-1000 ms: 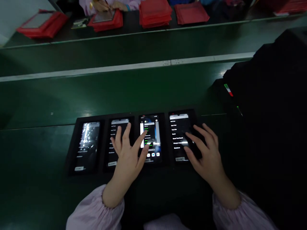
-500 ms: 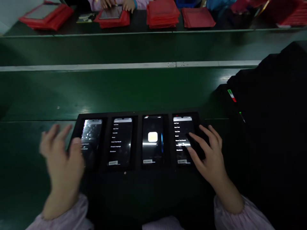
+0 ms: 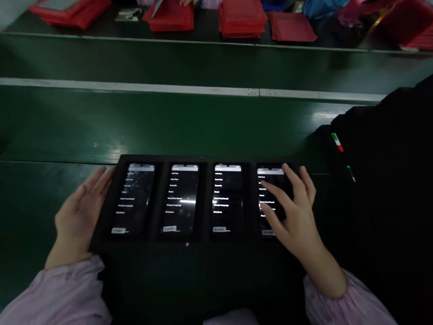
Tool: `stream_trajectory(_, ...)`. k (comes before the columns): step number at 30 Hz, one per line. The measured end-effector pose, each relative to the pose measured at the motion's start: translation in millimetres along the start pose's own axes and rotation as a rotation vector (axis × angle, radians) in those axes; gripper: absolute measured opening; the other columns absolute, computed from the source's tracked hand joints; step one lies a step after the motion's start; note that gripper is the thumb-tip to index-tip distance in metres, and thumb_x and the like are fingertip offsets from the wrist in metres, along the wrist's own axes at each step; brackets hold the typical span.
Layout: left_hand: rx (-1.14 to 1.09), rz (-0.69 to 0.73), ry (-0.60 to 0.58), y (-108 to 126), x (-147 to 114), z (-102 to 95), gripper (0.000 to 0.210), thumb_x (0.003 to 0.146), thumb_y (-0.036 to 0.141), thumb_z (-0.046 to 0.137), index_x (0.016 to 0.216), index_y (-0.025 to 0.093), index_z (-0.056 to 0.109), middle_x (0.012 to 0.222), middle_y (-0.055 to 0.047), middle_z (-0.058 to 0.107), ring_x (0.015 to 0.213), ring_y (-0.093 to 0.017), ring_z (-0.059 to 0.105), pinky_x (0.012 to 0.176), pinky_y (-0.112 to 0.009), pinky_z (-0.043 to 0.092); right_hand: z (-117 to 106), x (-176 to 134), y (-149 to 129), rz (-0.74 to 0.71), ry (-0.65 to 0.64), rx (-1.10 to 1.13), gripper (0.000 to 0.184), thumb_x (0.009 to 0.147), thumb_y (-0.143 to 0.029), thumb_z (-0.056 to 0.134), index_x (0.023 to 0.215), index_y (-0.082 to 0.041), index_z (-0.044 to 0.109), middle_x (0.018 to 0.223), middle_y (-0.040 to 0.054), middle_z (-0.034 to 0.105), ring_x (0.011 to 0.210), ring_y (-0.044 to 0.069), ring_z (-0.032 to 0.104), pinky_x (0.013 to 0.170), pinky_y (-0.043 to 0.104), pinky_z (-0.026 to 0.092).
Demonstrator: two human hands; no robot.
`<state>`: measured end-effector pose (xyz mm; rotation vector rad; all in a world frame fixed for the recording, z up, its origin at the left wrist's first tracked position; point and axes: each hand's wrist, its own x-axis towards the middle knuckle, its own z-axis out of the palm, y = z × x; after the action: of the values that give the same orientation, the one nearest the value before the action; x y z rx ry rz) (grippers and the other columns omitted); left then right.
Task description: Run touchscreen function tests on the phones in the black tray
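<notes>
Dim light; soft glare on glossy green tabletop (image 3: 189,122), brightest toward right. 1 pale strip (image 3: 135,85) crosses behind it, 1 seam visible right of centre. Beyond: green band (image 3: 169,61), then dark far work surface (image 3: 206,25). Right side: black mass (image 3: 392,194), material unclear.

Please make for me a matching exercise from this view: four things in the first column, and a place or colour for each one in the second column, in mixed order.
Column 1
1. left hand
2. right hand
3. tray
4. table

Column 2
A. green
B. over the rightmost phone
C. black
D. at the left end of the tray

Right pairs: 1-D, 2-B, 3-C, 4-A
</notes>
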<state>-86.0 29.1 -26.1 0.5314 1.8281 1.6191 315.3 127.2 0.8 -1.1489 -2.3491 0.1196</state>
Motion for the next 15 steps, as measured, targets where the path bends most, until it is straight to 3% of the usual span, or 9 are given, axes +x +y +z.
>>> stream_trajectory(4, -0.153, -0.126, 0.073, 17, -10, 19.5, 0.084, 0.035, 0.067, 0.096, 0.105, 0.027, 0.074, 0.136, -0.006, 0.069, 0.149, -0.038, 0.041, 0.133, -0.055, 0.021, 17, 15, -17, -0.059, -0.083, 0.041, 0.038, 0.110, -0.043, 0.045, 0.133, -0.018, 0.063, 0.164, 0.0190, 0.031, 0.157, 0.046, 0.013, 0.113, 0.075, 0.040)
stream_trajectory(7, -0.161, -0.160, 0.127, 20, -17, 26.7, 0.088, 0.027, 0.067, 0.097, 0.103, 0.028, 0.077, 0.130, -0.004, 0.071, 0.146, -0.038, 0.044, 0.135, -0.052, 0.015, 27, 21, -16, -0.087, -0.100, 0.014, 0.039, 0.110, -0.042, 0.045, 0.131, -0.016, 0.065, 0.164, 0.0203, 0.031, 0.156, 0.050, 0.013, 0.111, 0.078, 0.040)
stream_trajectory(11, -0.166, -0.198, 0.166, 12, -32, 31.0, 0.080, 0.027, 0.066, 0.098, 0.096, 0.030, 0.080, 0.128, -0.001, 0.072, 0.145, -0.035, 0.046, 0.135, -0.049, 0.017, 26, 25, -19, -0.077, -0.101, 0.008, 0.038, 0.111, -0.038, 0.042, 0.129, -0.015, 0.066, 0.162, 0.0199, 0.036, 0.156, 0.048, 0.016, 0.109, 0.075, 0.044)
stream_trajectory(15, -0.186, -0.147, 0.091, -2, -45, 31.5, 0.064, 0.049, 0.066, 0.095, 0.103, 0.034, 0.081, 0.131, 0.002, 0.071, 0.148, -0.030, 0.043, 0.134, -0.045, 0.021, 27, 32, -43, -0.113, -0.142, 0.079, 0.036, 0.111, -0.037, 0.042, 0.131, -0.017, 0.065, 0.165, 0.0157, 0.032, 0.158, 0.042, 0.012, 0.113, 0.070, 0.045)
